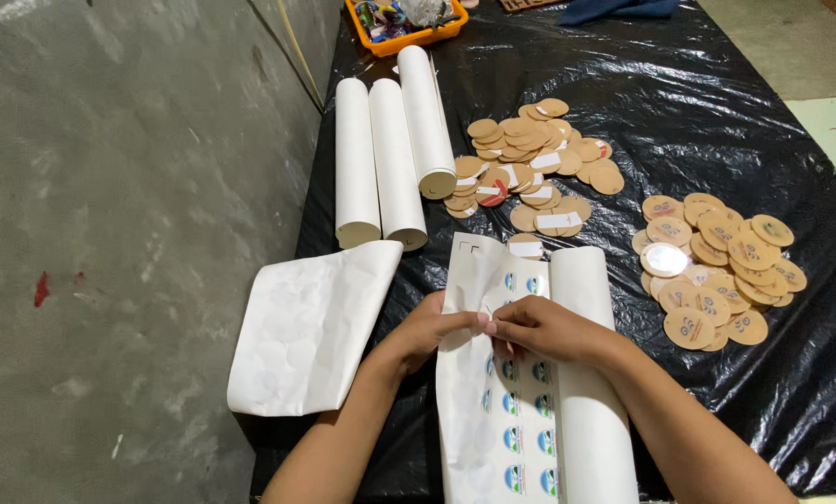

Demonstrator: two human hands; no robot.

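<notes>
Fingertips of the left hand (427, 329) and right hand (549, 329) pinch one sticker on the sticker sheet (521, 411); the sticker itself stays hidden.

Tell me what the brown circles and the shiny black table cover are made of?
The brown circles look like thin wood or stiff cardboard: flat, matte tan discs stacked loosely, some carrying white strips. I cannot tell which. The black table cover looks like thin plastic sheeting: glossy, with wrinkles catching bright glints. The sticker sheet under the left hand and right hand looks like smooth paper.
</notes>
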